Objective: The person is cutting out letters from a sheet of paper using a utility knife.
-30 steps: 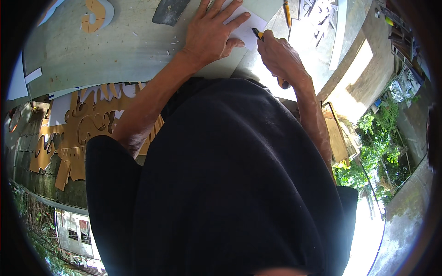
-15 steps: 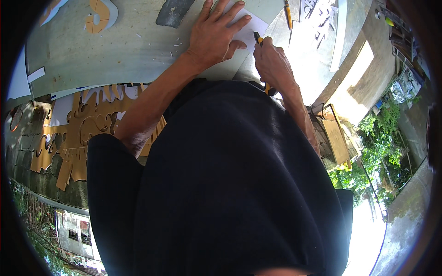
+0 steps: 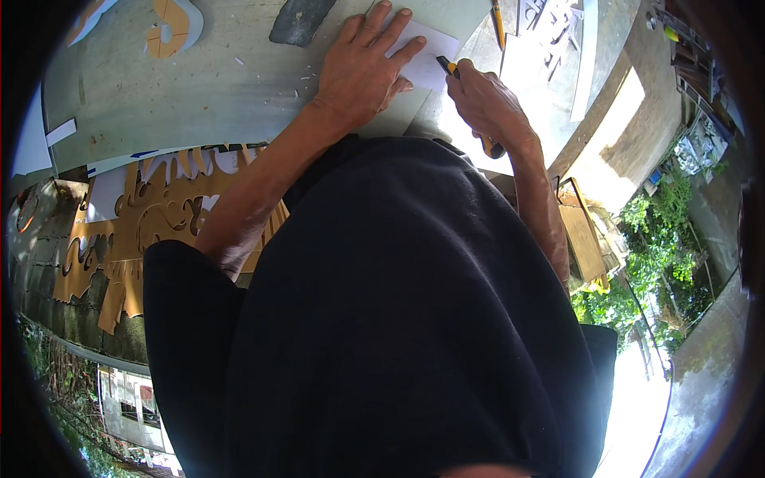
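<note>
My left hand [image 3: 360, 72] lies with its fingers spread on a small white sheet [image 3: 434, 49] on the work table. The sheet's right part shows beyond my fingers; the rest is under the hand. In my right hand [image 3: 490, 103] is a black and yellow utility knife [image 3: 453, 69], its front end pointing up and left at the sheet's right side. The back end of the knife sticks out below my fist. I cannot tell whether the blade touches the sheet.
A dark grey flat piece [image 3: 301, 21] lies beyond my left hand, and a brown and white curved cutout [image 3: 167, 33] sits at the far left. Towards the right are a yellow pencil-like stick [image 3: 499, 25] and white cut pieces [image 3: 558, 36]. Brown cut-out sheets [image 3: 159, 219] lie below the table's left edge.
My right hand has moved a little right with the knife and turned, so its back end shows more. My left hand has shifted slightly left and nearer, baring more of the sheet.
</note>
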A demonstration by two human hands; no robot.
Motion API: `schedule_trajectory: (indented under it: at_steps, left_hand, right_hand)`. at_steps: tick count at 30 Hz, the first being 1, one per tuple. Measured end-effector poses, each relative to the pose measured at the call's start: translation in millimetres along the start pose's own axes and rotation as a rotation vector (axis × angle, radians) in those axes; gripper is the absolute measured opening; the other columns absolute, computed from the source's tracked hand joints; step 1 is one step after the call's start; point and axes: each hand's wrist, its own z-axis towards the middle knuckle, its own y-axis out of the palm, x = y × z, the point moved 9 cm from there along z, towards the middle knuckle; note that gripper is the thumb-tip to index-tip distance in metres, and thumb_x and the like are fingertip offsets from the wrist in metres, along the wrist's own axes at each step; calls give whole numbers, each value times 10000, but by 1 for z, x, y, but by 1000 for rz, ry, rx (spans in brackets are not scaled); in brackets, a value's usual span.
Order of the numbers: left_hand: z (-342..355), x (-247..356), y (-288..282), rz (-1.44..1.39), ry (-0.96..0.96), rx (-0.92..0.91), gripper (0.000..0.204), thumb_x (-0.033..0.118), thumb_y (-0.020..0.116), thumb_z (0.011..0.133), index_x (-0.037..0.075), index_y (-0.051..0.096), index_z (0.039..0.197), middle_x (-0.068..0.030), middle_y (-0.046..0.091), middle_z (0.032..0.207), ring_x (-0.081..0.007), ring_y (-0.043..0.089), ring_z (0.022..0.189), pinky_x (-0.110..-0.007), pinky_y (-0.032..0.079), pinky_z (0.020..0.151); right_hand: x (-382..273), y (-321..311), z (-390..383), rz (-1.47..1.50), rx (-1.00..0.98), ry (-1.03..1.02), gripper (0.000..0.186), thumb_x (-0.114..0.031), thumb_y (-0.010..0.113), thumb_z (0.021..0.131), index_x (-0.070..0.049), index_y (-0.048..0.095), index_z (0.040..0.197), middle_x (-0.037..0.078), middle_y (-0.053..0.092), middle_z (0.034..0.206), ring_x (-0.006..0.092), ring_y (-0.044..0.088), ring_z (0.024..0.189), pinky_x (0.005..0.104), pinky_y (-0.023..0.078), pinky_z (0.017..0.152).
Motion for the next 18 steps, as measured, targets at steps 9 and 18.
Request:
schedule_trajectory:
  at_steps: [9,18]
  left_hand:
    - [-4,4,2,-7,-14,52,547,303,828,757,204,735,1287,-86,535,1521,-319,409,1454,-473,364,1146]
    - [-2,2,1,-13,-13,79,560,311,853,728,219,746,1270,-76,547,1509,-317,437,1438,-487,402,1148]
  right_hand:
    - [-12,11,-8,142,106,38,297,-154,486,1013,117,586,945,287,604,834,469,692,774,560,556,735]
    - [-20,11,-13,211,149,69,297,-135,462,1017,110,591,913,274,577,842,443,685,746,515,550,834]
